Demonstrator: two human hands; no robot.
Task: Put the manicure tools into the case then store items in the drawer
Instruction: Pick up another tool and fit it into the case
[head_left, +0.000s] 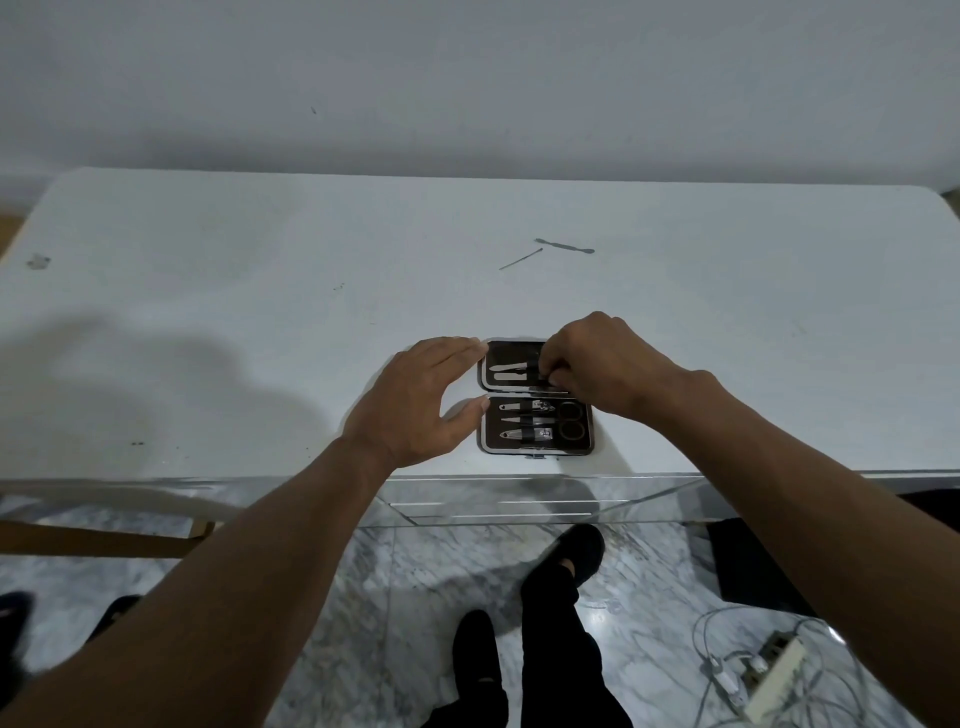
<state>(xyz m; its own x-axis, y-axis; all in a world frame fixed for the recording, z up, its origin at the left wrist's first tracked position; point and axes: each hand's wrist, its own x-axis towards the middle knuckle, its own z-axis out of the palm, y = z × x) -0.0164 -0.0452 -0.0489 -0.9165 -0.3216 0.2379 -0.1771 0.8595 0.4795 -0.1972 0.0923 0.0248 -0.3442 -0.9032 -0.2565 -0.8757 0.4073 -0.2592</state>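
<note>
1. a small dark manicure case (535, 448) lies open flat on the white table top (208, 322), near its front edge and a little right of centre; its two halves sit one behind the other.
2. the near half holds a nail clipper (519, 434), a pointed tool (519, 420), a smaller clipper (522, 405) and black-handled scissors (570, 419), all under a dark strap; the far half holds tweezers (508, 372).
3. the right hand (597, 364) reaches over the far half with its fingers curled tight; the fingertips pinch a thin metal tool (543, 387) lying along the fold between the halves; exactly how it is gripped is hidden by the fingers.
4. the left hand (415, 400) is spread at the case's left side, fingers straight and relaxed; the thumb tip touches the near half's left edge and the forefinger tip touches the far half's left corner; it grasps nothing.
5. two loose tools lie farther back on the table, well apart from the case: a thin needle-like pick (521, 259) and, just beside it to the right, a flat-ended cuticle pusher (563, 246).
6. below the table's front edge is a mirrored drawer front (493, 501).
7. on the marble floor (395, 597) stand the person's legs in black trousers (561, 623); to the right lies a white power strip (774, 670) with tangled cables.
</note>
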